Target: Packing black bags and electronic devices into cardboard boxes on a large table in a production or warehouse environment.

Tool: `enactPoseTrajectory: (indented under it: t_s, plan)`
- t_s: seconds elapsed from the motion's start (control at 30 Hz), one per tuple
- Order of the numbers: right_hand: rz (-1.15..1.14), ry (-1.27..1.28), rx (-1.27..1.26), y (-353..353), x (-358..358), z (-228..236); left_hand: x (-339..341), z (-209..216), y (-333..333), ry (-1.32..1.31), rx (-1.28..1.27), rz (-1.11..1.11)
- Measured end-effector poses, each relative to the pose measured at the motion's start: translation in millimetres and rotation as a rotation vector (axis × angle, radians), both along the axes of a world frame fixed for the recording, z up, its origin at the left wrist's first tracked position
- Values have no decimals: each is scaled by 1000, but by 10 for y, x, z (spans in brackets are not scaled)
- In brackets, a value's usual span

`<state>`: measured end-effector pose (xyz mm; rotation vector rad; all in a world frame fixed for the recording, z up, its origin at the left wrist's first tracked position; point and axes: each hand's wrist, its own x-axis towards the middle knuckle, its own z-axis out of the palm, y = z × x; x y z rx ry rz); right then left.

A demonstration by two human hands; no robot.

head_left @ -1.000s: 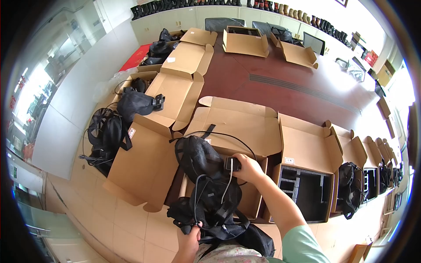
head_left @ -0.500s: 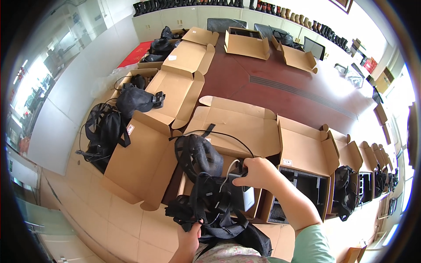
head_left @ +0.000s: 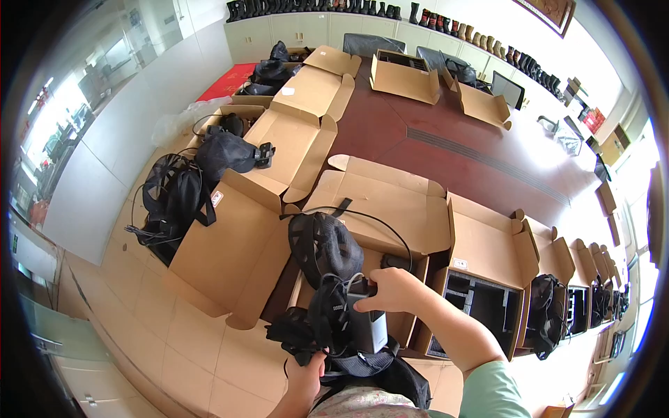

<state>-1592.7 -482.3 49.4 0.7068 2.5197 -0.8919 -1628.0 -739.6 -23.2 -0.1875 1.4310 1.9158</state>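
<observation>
My right hand (head_left: pixel 392 290) pinches the top of a dark box-shaped device (head_left: pixel 368 327) with a silvery lower side and a grey cable at its top. The device is held upright against a bundle of black straps and pouches (head_left: pixel 332 313). Lower left, my left hand (head_left: pixel 304 375) is closed on the black strap gear near a dark pouch (head_left: pixel 294 331). Beyond them a black mesh cap (head_left: pixel 326 244) rests over an opened cardboard box (head_left: pixel 376 198), with a thin black cable arching to the right. Black fabric (head_left: pixel 397 380) hangs against my front.
A foam-lined box (head_left: pixel 484 299) stands open at the right, followed by several more along the table edge. At the left lie a black cap (head_left: pixel 226 151), black strap gear (head_left: pixel 171 202) and further open boxes. A dark red table (head_left: pixel 418 125) stretches ahead.
My right hand has moved left with the device, bringing it against the strap bundle. A small dark object inside the box now shows beyond the hand. My left hand keeps its hold.
</observation>
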Motion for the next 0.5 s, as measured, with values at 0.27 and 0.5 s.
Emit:
enactPoseTrajectory:
  t_s: [0.27,0.5]
  plan:
    - [-162,209,-113,-82,-28,-75,-21,-175,-113,-26,-58,48]
    - [-181,212,-375,-117,0,-353,-80,-229,-123,-112,-109,233]
